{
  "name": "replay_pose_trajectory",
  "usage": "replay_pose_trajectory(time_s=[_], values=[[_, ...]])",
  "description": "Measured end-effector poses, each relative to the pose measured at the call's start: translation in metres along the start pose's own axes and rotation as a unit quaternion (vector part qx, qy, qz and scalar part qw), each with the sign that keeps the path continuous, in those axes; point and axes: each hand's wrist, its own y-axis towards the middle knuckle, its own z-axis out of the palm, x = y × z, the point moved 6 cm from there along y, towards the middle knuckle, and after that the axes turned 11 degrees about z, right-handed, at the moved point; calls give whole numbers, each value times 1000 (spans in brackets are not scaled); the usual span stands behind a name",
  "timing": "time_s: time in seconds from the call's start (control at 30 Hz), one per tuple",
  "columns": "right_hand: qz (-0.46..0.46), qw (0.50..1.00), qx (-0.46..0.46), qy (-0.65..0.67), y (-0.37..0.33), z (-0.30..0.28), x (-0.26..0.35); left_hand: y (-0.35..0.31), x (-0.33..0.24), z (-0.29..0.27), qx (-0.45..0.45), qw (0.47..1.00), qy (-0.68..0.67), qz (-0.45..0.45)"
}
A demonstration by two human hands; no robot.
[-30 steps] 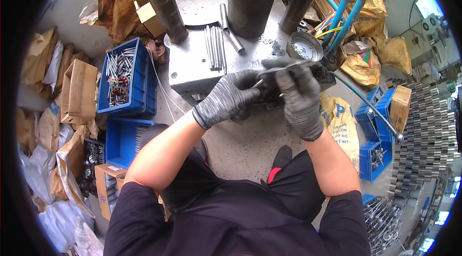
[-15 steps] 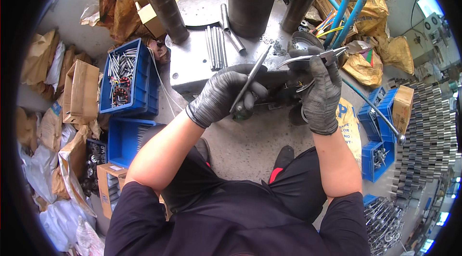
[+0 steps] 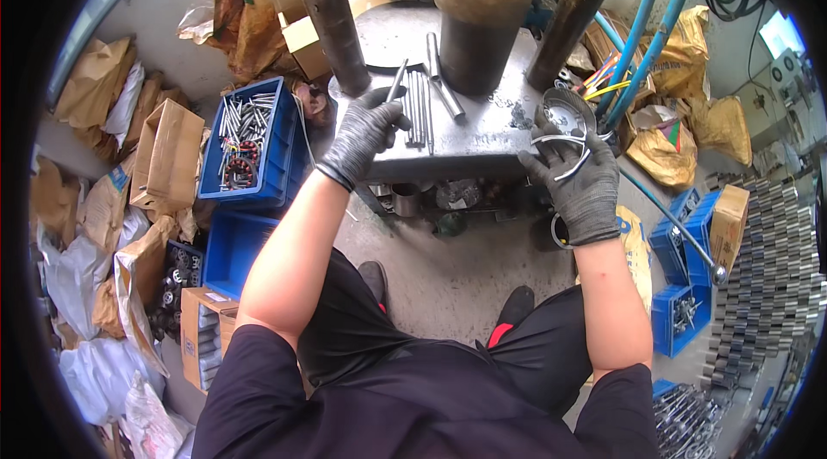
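My left hand (image 3: 366,136), in a dark grey glove, is closed round a slim metal shaft (image 3: 399,80) that tilts up past the fingers. Beside it, several similar shafts (image 3: 419,114) lie in a row on the steel press table (image 3: 482,136). My gloved right hand (image 3: 581,196) loosely holds a pair of pliers (image 3: 573,168) at the table's right edge. Their pale curved handles cross the fingers; the jaws are hard to make out. Just beyond that hand is a round dark dish (image 3: 567,112). Two metal tubes (image 3: 448,95) lie beyond the shafts.
A thick metal cylinder (image 3: 482,28) stands on the table between two dark columns (image 3: 326,19). Left of the table, a blue crate (image 3: 280,140) holds shafts and ring-shaped parts. Blue hoses (image 3: 642,37) rise at the right. Stacked metal parts (image 3: 758,278) fill the far right.
My left hand has moved left and away from me with the shaft, to beside the row. The right hand has lowered the pliers toward the dish, and its fingers have spread somewhat.
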Motion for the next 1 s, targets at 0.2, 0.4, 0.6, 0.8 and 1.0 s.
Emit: replay_pose_trajectory(time_s=[0.2,0.4,0.6,0.8,1.0], values=[[40,997,-27,-59,8,-13,-9,38,38,-79,-39,874,454,168],[-33,934,-60,-351,15,-10,-5,42,37,-72,-20,802,580,141],[-212,739,-52,-637,29,-3,-8,30,1,-46,-64,781,575,235],[-314,456,20,-833,38,12,-35,40,33,-24,3,929,358,90],[-349,354,-5,-868,43,15,-47,38,14,-6,39,881,462,94]])
